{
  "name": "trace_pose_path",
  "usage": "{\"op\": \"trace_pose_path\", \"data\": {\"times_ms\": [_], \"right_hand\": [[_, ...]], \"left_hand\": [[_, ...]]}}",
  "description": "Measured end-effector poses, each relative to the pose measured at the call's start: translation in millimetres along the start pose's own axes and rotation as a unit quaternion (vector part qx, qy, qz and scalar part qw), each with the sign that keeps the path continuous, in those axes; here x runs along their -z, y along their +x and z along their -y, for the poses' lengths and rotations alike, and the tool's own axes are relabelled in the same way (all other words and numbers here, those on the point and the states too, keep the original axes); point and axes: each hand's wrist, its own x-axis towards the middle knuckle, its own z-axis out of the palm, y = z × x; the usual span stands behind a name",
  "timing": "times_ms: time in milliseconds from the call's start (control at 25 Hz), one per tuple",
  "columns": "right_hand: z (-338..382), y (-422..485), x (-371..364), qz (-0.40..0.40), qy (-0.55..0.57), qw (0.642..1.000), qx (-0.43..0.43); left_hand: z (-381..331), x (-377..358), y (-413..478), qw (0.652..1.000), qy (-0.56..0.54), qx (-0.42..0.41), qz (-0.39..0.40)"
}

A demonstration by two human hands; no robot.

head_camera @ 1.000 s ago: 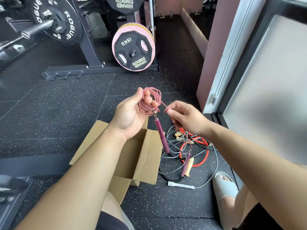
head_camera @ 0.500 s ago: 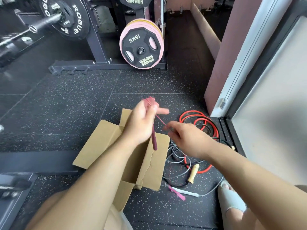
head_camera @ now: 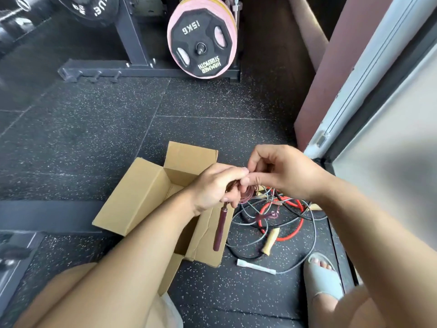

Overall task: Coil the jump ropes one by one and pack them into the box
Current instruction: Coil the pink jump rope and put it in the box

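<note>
My left hand (head_camera: 212,189) is curled tight around a small coil of thin, glossy pink jump rope (head_camera: 248,193). The loops are bunched between fingers and palm and bulge out on the right side of the fist. Below that fist the rope's slim maroon cylindrical handle (head_camera: 219,229) hangs straight down from a small metal swivel, in front of the box's near right wall.

My right hand (head_camera: 283,172) meets the left from the right with its fingers bent, thumb and fingertips nipping the cord at the top of the coil. My fingers hide how much cord is in that pinch.

Both hands hover above the right edge of the open brown corrugated cardboard box (head_camera: 139,195), which sits on the speckled black rubber floor (head_camera: 94,129) with its flaps splayed outward.

Just right of the box lies a loose tangle:
- a thick, rubbery red cord (head_camera: 294,229)
- a thin grey cable (head_camera: 315,230)
- a tapered pale wooden handle (head_camera: 270,241)
- a straight white plastic handle (head_camera: 256,266)

Beside the tangle is my foot in a smooth grey slide sandal (head_camera: 324,278). Farther back, a black many-sided weight plate with a pink rim (head_camera: 201,41) stands on its rack.
</note>
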Motion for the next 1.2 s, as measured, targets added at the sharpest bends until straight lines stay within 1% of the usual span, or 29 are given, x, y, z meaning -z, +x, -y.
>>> {"op": "trace_pose_path", "data": {"times_ms": [80, 160, 240, 320, 440, 520, 600, 680, 760, 800, 840, 880, 920, 960, 1000, 1040, 1080, 1120, 1160, 1200], "right_hand": [[-8, 1, -1, -0.001, 0.081, 0.997, 0.000], [-17, 0, -1, -0.027, 0.137, 0.990, -0.017], [-25, -4, -3, -0.063, 0.132, 0.988, -0.039], [-32, -9, -10, -0.082, 0.124, 0.987, -0.060], [-38, -15, -28, -0.053, 0.100, 0.990, -0.090], [-38, -18, -38, -0.026, 0.064, 0.992, -0.107], [-32, -20, -42, 0.001, -0.020, 0.994, -0.104], [-22, -20, -46, 0.007, -0.108, 0.990, -0.089], [-10, -20, -49, -0.007, -0.140, 0.986, -0.085], [-3, -21, -51, -0.011, -0.134, 0.987, -0.086], [5, -21, -53, -0.006, -0.121, 0.989, -0.087], [12, -21, -54, 0.003, -0.117, 0.990, -0.083], [19, -21, -56, 0.013, -0.130, 0.989, -0.073], [24, -22, -58, 0.023, -0.154, 0.986, -0.065], [28, -22, -58, 0.035, -0.173, 0.983, -0.060], [30, -23, -55, 0.044, -0.181, 0.981, -0.057], [30, -23, -51, 0.046, -0.180, 0.981, -0.053], [30, -23, -43, 0.040, -0.172, 0.983, -0.049], [27, -24, -34, 0.025, -0.157, 0.986, -0.049], [24, -23, -24, 0.004, -0.128, 0.991, -0.049]], "left_hand": [[-3, 4, -1, 0.998, -0.067, 0.008, 0.006], [-9, 9, -2, 0.990, -0.141, 0.009, 0.003], [-17, 10, -6, 0.976, -0.218, 0.005, -0.006], [-27, 10, -9, 0.962, -0.273, -0.005, -0.007], [-30, 12, -10, 0.950, -0.310, -0.034, -0.024], [-27, 13, -6, 0.949, -0.302, -0.064, -0.069], [-20, 13, -3, 0.960, -0.224, -0.095, -0.139], [-11, 12, 1, 0.972, -0.082, -0.112, -0.190], [0, 8, 2, 0.968, 0.077, -0.119, -0.208], [5, 6, 2, 0.954, 0.163, -0.125, -0.217], [11, 3, 0, 0.927, 0.258, -0.142, -0.232], [15, 0, -1, 0.885, 0.354, -0.172, -0.250], [18, -2, -2, 0.842, 0.428, -0.199, -0.262], [20, -2, -3, 0.811, 0.479, -0.212, -0.261], [21, 0, -3, 0.793, 0.514, -0.206, -0.253], [22, 5, -2, 0.788, 0.535, -0.192, -0.239], [22, 9, -1, 0.796, 0.536, -0.174, -0.219], [24, 12, 0, 0.819, 0.520, -0.156, -0.187], [24, 14, 0, 0.862, 0.466, -0.131, -0.151], [23, 12, 0, 0.911, 0.384, -0.099, -0.116]]}}
